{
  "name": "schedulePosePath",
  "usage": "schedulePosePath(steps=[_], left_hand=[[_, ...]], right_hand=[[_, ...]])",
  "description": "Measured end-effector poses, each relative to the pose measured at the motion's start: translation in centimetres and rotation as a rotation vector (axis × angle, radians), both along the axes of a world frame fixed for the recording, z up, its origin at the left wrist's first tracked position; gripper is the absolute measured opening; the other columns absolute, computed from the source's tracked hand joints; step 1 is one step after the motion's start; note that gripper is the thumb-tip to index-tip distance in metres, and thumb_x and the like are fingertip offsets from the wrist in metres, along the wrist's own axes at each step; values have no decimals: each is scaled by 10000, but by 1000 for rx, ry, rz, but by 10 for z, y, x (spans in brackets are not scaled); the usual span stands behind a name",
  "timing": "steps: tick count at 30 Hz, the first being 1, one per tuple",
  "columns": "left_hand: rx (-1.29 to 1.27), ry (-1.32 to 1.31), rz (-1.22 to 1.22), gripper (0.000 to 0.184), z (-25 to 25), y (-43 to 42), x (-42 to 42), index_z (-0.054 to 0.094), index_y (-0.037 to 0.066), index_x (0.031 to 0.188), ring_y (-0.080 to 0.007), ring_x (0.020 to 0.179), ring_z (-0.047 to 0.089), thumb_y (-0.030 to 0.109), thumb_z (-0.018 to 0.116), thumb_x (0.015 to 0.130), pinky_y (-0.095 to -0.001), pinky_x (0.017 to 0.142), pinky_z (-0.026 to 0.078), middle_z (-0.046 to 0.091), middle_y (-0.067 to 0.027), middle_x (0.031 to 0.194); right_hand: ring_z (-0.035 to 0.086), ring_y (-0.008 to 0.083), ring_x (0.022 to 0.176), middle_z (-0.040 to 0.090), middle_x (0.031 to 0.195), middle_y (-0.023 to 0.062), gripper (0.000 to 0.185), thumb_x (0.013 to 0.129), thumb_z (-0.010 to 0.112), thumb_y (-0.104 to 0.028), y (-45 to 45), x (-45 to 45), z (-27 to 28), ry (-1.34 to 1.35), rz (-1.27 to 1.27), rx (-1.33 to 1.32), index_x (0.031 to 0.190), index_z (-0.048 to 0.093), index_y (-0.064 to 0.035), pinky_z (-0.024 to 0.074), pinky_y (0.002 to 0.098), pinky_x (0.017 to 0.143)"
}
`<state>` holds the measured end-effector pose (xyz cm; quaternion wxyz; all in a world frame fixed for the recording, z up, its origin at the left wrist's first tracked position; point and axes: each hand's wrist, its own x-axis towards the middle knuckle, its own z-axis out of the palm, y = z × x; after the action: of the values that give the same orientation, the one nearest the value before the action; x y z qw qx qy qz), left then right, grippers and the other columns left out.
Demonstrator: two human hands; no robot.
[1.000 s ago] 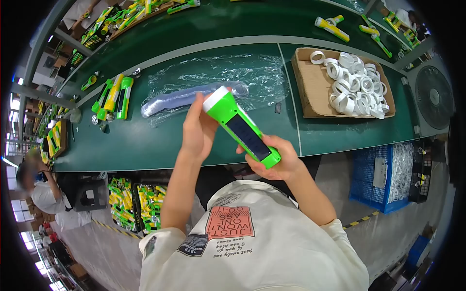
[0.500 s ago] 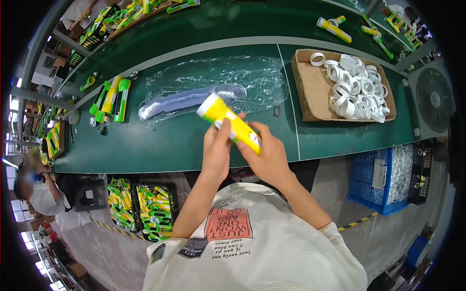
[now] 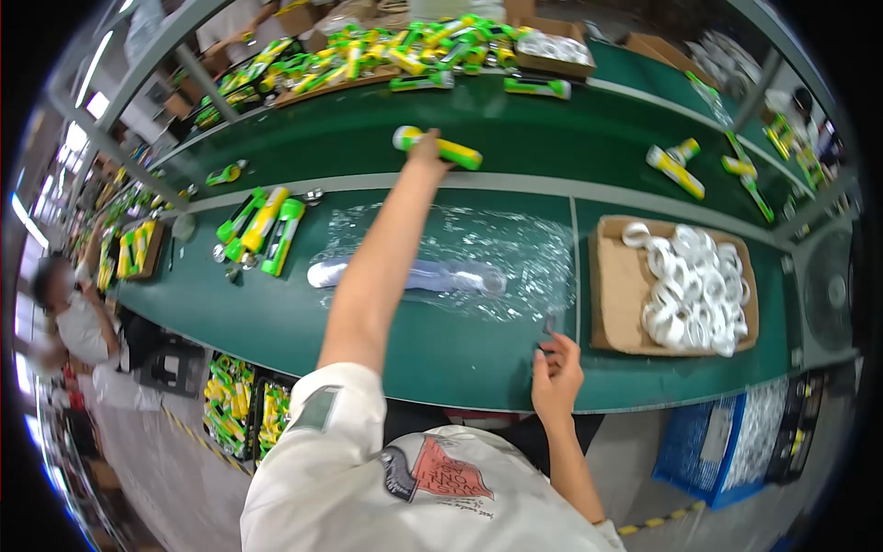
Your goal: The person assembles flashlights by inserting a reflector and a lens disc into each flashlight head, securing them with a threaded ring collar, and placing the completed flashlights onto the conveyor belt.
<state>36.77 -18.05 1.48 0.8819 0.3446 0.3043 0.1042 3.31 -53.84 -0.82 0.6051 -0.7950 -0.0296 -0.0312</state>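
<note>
My left hand [image 3: 427, 149] is stretched far forward over the green belt, its fingers closed around a yellow and green flashlight [image 3: 460, 155] with a white head. Whether the flashlight touches the belt is hard to tell. My right hand [image 3: 557, 377] is above the near table edge, fingers loosely bent and apart, with nothing visible in it. Just beyond its fingertips lies a small dark piece [image 3: 549, 325]. Under my left forearm, a stack of clear plastic rings [image 3: 451, 276] lies on a crumpled clear plastic sheet [image 3: 524, 230].
A cardboard tray of white rings [image 3: 614, 313] is on the right. Several flashlights [image 3: 262, 225] lie on the table at left; others [image 3: 676, 172] sit on the belt. Across the belt is a flashlight pile [image 3: 441, 46]. A blue crate [image 3: 694, 451] stands below right. Another person [image 3: 87, 327] sits left.
My left hand has carried the flashlight forward from above the table to over the belt. My right hand has let go of it and moved right. The view has tilted up.
</note>
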Motion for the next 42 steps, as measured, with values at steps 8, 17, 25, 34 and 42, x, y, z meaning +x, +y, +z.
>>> schedulePosePath(steps=[8, 17, 25, 34, 42], left_hand=[[566, 125, 85, 611, 52, 29, -60, 574, -54, 1305, -419, 1164, 605, 283, 742, 824, -588, 952, 495, 615, -257, 1261], [2201, 1019, -62, 689, 7, 195, -243, 550, 26, 1251, -375, 1165, 607, 411, 850, 764, -511, 901, 528, 625, -201, 1210], [2166, 870, 33, 691, 12, 212, -298, 486, 119, 1453, -389, 986, 666, 197, 784, 835, -509, 830, 531, 690, -204, 1084], [1407, -252, -29, 701, 122, -34, -358, 480, 48, 1470, -184, 1120, 644, 35, 762, 828, -337, 998, 487, 675, -116, 1198], [982, -426, -316, 655, 62, -165, -386, 534, -19, 1392, -229, 1162, 642, -32, 785, 788, -357, 1023, 512, 601, -143, 1338]], right_hand=[[611, 109, 651, 693, 984, 136, 288, 908, 632, 26, 3, 1, -6, -51, 13, -93, 1189, 571, 24, 473, 233, 544], [578, 108, 607, 699, 901, 84, 194, 899, 654, 15, 6, -2, -3, -81, 76, -154, 1089, 623, -3, 457, 250, 531], [585, 108, 615, 695, 874, 73, 191, 898, 674, -6, 4, -6, -2, -137, 81, -131, 1084, 629, -9, 471, 253, 543], [682, 184, 830, 705, 999, 122, 335, 888, 719, -57, 35, -1, 61, -235, 294, 64, 1206, 624, -16, 538, 297, 706], [597, 245, 1252, 600, 1393, 168, 683, 823, 803, -102, 44, -8, 91, -150, 529, 185, 1420, 492, 7, 452, 392, 1073]])
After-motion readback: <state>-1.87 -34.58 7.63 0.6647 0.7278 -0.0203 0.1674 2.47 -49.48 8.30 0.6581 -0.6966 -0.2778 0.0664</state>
